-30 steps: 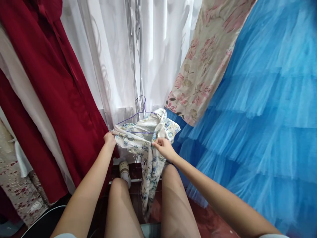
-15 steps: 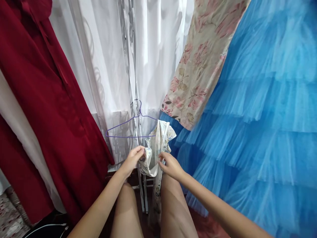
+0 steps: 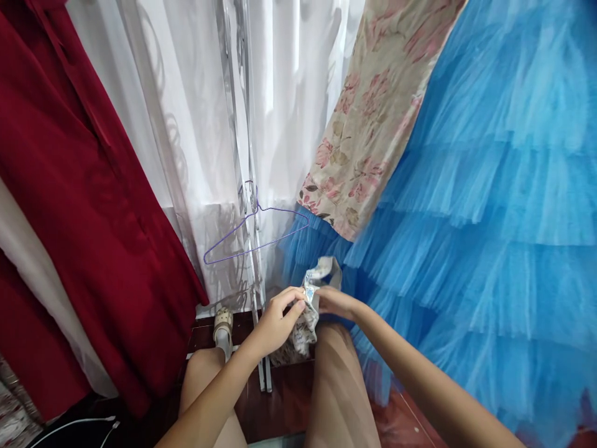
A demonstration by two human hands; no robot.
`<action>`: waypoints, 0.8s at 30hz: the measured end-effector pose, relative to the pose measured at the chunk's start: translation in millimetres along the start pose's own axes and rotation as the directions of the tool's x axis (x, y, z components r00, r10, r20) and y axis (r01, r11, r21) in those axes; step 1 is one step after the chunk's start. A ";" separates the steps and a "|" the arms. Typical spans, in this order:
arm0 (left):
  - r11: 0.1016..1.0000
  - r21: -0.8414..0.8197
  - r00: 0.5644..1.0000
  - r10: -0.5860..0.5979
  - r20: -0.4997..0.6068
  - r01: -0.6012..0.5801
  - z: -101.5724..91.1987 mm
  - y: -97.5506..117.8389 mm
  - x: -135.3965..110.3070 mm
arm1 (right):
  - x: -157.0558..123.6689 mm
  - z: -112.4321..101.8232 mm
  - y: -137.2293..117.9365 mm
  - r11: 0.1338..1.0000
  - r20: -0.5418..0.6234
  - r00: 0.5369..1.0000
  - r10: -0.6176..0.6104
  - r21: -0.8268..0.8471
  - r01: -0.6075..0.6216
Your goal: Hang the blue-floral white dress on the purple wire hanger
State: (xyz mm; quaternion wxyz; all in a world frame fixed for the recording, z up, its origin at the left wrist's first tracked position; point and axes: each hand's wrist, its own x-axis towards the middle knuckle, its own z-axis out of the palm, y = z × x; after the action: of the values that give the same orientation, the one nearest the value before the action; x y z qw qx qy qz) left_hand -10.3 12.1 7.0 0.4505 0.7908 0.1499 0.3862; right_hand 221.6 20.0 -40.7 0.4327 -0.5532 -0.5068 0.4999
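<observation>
A small white garment with a blue flower print [image 3: 311,292] is bunched between both hands, low in front of my knees. My left hand [image 3: 276,320] pinches its left side with closed fingers. My right hand [image 3: 336,303] grips its right side, fingers curled into the cloth. Above and to the left, a thin purple wire hanger [image 3: 254,231] hangs bare and tilted on a silver rack pole [image 3: 246,186], apart from both hands.
A dark red dress [image 3: 79,186] hangs on the left, white sheer curtains [image 3: 186,124] behind the pole, a beige floral dress [image 3: 368,118] and a big blue tulle skirt [image 3: 489,199] on the right. One sandalled foot [image 3: 222,323] rests on the dark red floor. A white cable [image 3: 79,423] lies bottom left.
The floral garment has come fully off the purple hanger and been gathered down into a bunch. Both hands moved lower and closer together; the bare hanger now hangs tilted.
</observation>
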 end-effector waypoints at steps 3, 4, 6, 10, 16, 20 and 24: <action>1.000 0.003 1.000 0.014 0.017 -0.014 10.2 1.5 0.5 | -16.4 21.5 1.9 0.988 0.224 0.968 0.116 0.071 -0.134; 1.000 0.012 0.999 0.020 0.037 -0.021 12.6 4.5 -0.5 | -20.4 30.0 1.3 0.978 0.285 0.951 0.124 0.128 -0.166; 0.998 0.041 0.995 0.033 0.089 -0.037 13.0 13.4 -4.5 | -26.7 46.1 -0.8 0.937 0.355 0.929 0.103 0.279 -0.210; 0.991 0.130 0.989 0.005 0.148 -0.025 -8.6 29.0 -16.3 | -37.6 71.5 -6.8 0.844 0.400 0.912 0.094 0.454 -0.286; 0.931 0.092 0.922 -0.364 0.135 0.354 -48.1 -18.4 -57.0 | -42.0 98.7 -28.2 0.784 0.675 0.712 0.194 0.330 -0.526; 0.766 0.002 0.763 -0.640 0.094 0.643 -53.9 -66.7 -106.1 | -38.1 98.4 -43.7 0.845 0.726 0.653 0.214 0.197 -0.497; 0.829 0.252 0.834 -0.539 0.117 0.500 -77.3 -73.1 -138.1 | -38.5 70.3 -55.7 0.957 0.696 0.705 0.134 0.094 -0.275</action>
State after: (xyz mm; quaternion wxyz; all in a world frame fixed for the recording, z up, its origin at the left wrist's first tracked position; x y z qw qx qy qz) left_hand -150.6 17.6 -96.4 0.4640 0.7951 0.3580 0.1561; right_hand 145.3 -14.0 9.8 0.2086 -0.3395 -0.5150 0.7590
